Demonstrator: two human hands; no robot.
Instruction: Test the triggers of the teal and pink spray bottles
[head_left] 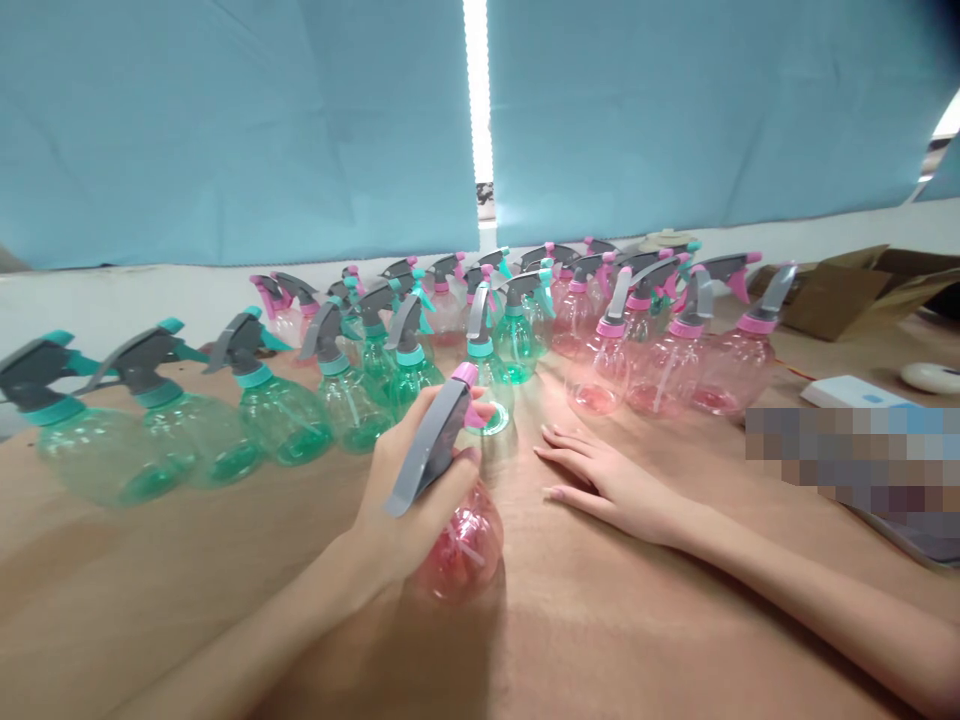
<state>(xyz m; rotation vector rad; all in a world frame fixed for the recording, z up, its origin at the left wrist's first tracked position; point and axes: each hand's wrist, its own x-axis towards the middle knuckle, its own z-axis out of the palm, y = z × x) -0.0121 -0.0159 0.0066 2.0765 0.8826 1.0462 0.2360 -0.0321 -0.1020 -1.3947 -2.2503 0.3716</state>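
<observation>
My left hand is wrapped round the neck of a pink spray bottle with a grey and pink trigger head. The fingers cover its collar and part of the trigger. My right hand lies flat on the wooden table, fingers stretched out and holding nothing. Just beyond my left hand stands a green spray bottle with a turquoise collar. Ahead of my right hand is a pink spray bottle, apart from the fingertips.
Several green spray bottles line the left side; several pink ones stand at the right, with more behind. A cardboard box, a white box and a white rounded object sit at the right. Blue curtains hang behind.
</observation>
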